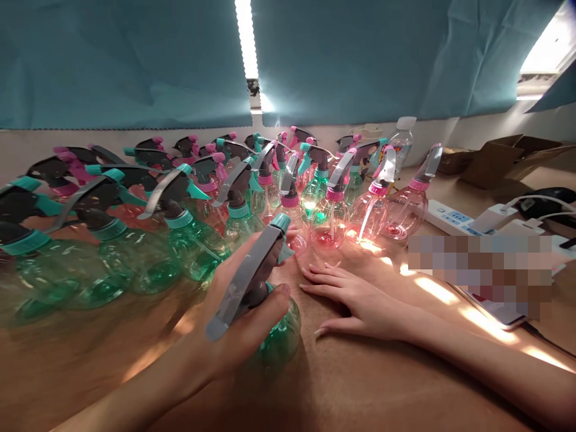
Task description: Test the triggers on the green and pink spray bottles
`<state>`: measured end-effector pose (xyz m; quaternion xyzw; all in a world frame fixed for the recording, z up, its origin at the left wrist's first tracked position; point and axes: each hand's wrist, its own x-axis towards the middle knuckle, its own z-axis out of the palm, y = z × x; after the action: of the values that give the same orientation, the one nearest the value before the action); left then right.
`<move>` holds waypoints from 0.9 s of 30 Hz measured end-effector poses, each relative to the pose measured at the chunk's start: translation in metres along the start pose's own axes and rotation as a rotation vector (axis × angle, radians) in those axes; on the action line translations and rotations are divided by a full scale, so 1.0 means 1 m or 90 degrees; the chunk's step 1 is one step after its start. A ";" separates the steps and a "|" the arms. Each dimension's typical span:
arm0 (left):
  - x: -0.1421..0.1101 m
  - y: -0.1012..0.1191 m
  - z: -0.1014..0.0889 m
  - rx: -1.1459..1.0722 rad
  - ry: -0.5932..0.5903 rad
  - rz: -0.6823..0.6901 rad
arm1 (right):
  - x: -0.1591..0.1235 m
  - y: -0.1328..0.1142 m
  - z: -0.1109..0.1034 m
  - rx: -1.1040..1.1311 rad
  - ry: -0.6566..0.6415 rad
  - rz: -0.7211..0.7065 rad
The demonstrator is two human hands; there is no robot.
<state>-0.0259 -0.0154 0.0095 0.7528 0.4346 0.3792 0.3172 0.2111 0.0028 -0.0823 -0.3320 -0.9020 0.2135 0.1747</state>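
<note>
The left hand point(246, 341) is closed around the neck of a green trigger spray bottle point(285, 331), well in from the worktop's point(342, 384) far edge, out in front of the massed spray bottles point(330, 231)! And the right hand point(355, 294) lies open, palm down, just beside it.

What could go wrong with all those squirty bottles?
The green spray bottle in the left hand might bump the crowded bottles beyond it and tip one over. The rightmost pink bottle stands near the power strip, so if knocked it could topple onto it.
</note>
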 end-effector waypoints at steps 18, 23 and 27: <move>0.005 0.007 0.002 -0.014 -0.024 0.006 | 0.000 -0.001 -0.001 0.007 0.006 0.004; 0.005 0.006 0.002 -0.019 -0.014 0.050 | 0.000 0.000 0.000 0.025 0.015 -0.007; 0.006 0.009 0.001 -0.031 -0.020 0.055 | -0.001 0.001 0.001 0.021 0.012 -0.003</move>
<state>-0.0188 -0.0141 0.0182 0.7688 0.3872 0.3910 0.3258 0.2114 0.0025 -0.0837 -0.3287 -0.8976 0.2247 0.1891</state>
